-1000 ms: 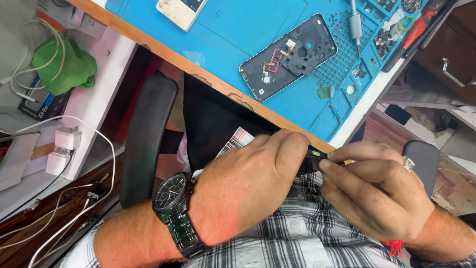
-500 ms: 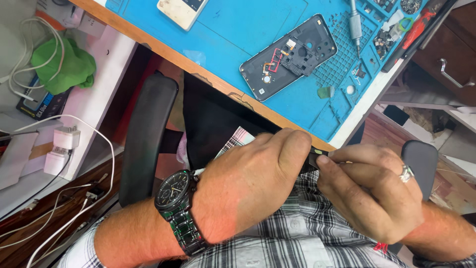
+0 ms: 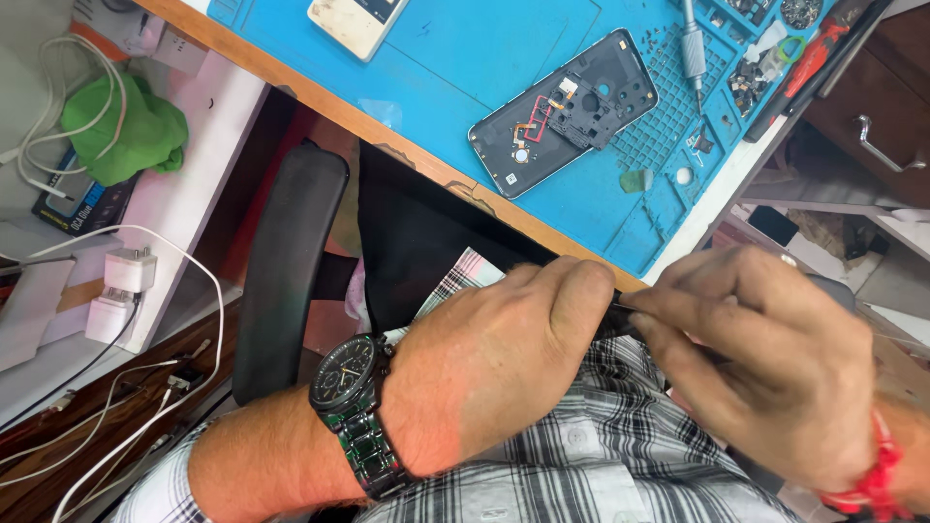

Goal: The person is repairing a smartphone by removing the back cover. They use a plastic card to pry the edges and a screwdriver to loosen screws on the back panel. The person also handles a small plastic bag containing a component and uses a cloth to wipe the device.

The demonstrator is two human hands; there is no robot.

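My left hand (image 3: 494,378), with a dark metal wristwatch (image 3: 347,373) on it, is curled shut over my lap, above a checked shirt. My right hand (image 3: 765,368), a red thread at its wrist, meets it fingertip to fingertip. Both pinch a small dark thin part (image 3: 620,312) that is mostly hidden by the fingers; I cannot tell what it is. On the blue repair mat (image 3: 465,58) above lies an opened black phone housing (image 3: 567,111) with small orange and red parts inside.
A silver screwdriver (image 3: 691,44), a red-handled tool (image 3: 809,63) and small screws lie at the mat's right end. A white device (image 3: 354,19) sits at the top. A black chair armrest (image 3: 286,261), a green cloth (image 3: 126,126) and white chargers (image 3: 121,281) with cables are on the left.
My right hand has rolled so its back faces the camera, and the ring seen earlier is hidden. My left hand stays where it was, still closed on the part.
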